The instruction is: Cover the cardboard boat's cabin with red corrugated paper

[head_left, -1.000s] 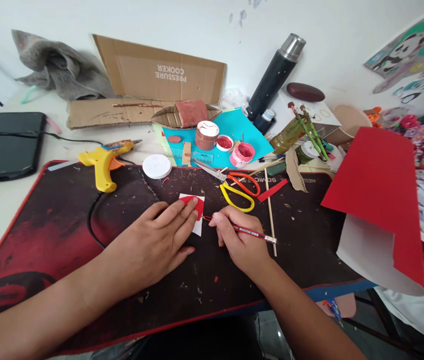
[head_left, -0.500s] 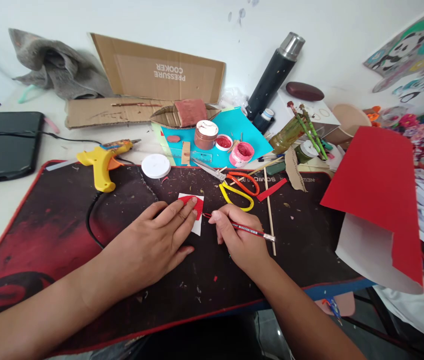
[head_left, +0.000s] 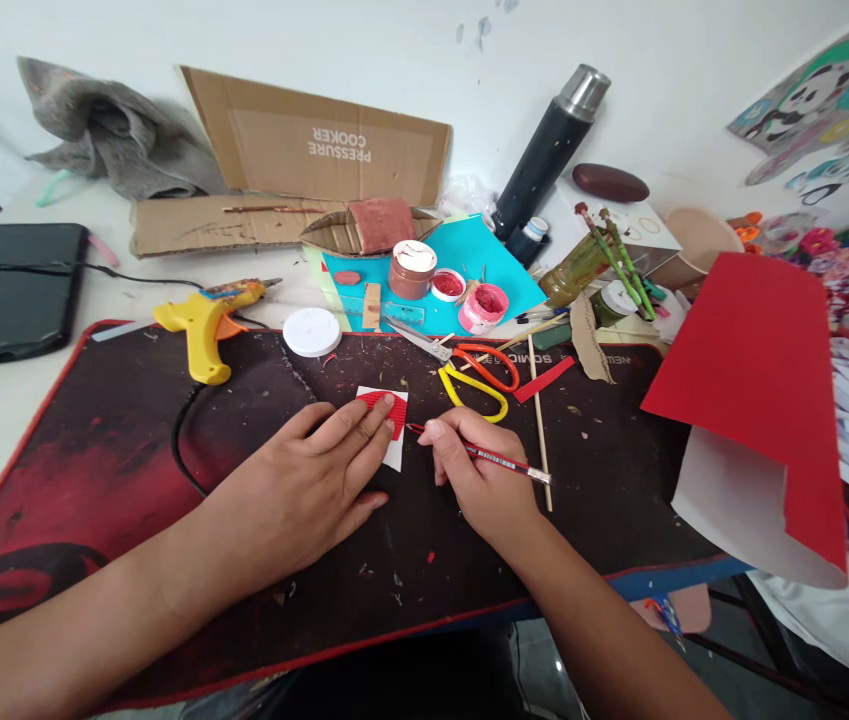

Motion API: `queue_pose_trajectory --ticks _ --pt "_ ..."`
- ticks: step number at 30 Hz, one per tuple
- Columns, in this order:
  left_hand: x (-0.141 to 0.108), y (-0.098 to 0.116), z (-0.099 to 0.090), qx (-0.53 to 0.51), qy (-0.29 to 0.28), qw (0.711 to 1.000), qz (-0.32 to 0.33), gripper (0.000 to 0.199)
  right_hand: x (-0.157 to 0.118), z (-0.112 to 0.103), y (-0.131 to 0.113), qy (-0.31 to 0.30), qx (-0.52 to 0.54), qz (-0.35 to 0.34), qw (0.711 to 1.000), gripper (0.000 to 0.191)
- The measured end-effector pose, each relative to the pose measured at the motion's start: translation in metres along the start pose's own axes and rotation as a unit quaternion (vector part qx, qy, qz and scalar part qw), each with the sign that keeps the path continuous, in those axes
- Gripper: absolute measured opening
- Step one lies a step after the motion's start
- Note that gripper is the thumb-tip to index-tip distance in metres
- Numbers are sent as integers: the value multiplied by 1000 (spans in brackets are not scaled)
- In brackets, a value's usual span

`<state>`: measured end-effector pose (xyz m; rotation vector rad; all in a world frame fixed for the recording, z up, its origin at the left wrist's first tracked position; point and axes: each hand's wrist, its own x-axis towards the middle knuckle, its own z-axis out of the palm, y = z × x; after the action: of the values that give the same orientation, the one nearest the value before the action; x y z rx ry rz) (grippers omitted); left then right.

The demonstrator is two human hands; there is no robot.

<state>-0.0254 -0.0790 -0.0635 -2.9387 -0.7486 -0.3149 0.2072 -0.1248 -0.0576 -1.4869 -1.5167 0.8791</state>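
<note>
My left hand (head_left: 326, 465) lies flat, its fingers stretched out and pressing on a ridged red piece (head_left: 377, 402) with a curved edge. That piece rests on a small white sheet of paper (head_left: 394, 457), partly covered by my fingers. In my right hand (head_left: 480, 475) is a red and black pencil (head_left: 499, 459), its tip just to the right of the paper. Beyond that hand lie scissors (head_left: 476, 384) with one orange and one yellow handle. A thin wooden stick (head_left: 539, 420) lies on the mat right by my right hand.
A yellow glue gun (head_left: 206, 325) and a white lid (head_left: 311, 331) lie on the left. Paint jars (head_left: 484, 307) stand on blue paper at the back, a dark flask (head_left: 548, 150) behind them. Red card (head_left: 754, 390) hangs over the right edge of the dark mat (head_left: 604, 480).
</note>
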Motion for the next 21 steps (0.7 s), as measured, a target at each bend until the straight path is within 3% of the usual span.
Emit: queue_pose_trajectory --ticks 11,16,21 --pt "-2 -16 3 -34 -30 999 19 57 -3 -1 1 5 38 -13 999 36" --pt "10 -36 -4 -55 -28 995 81 43 -3 -2 3 16 54 -15 998 38" --pt "24 -53 -13 -138 -66 985 82 44 -4 -1 4 23 64 -10 998 42"
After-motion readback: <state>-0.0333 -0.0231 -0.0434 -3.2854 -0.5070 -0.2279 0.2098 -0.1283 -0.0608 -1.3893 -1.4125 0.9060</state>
